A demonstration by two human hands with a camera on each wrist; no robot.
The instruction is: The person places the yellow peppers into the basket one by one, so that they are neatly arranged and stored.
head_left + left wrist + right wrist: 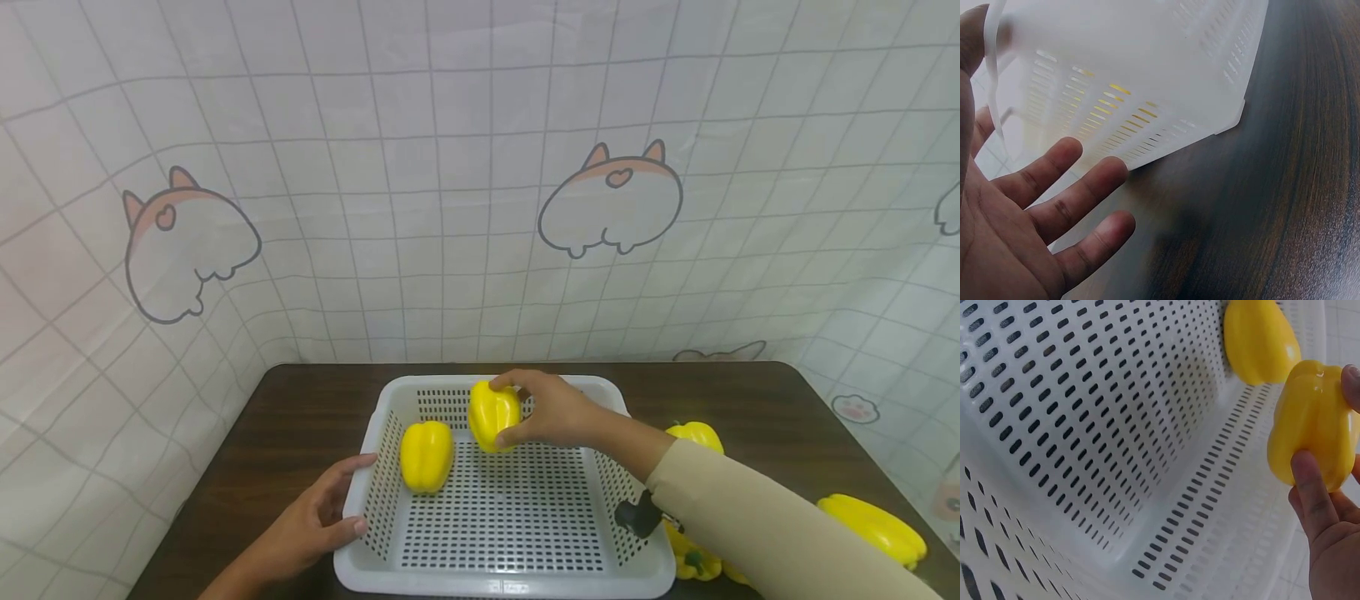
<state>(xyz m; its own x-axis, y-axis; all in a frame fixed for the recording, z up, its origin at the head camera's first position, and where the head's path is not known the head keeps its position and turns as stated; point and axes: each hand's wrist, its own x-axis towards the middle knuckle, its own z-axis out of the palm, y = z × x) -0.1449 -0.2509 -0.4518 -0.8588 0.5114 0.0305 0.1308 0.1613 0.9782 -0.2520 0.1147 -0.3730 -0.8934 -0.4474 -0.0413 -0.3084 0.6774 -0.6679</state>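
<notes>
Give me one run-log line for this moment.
right hand: holds yellow bell pepper over rectangular white perforated plastic basket | left hand: touches basket's left rim | basket contents: second yellow bell pepper

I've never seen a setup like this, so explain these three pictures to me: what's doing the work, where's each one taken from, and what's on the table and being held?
There's no robot here, just a person's two bare hands. The wide picture comes from a camera worn on the head, looking forward and down. The other two come from cameras on the wrists, one following each hand.

On the dark table sits a white basket full of small holes. One yellow pepper is inside it, and more peppers lie to its right, some partly hidden by the sleeve. The right hand holds another pepper over the basket, while the left hand rests at its left rim.
</notes>
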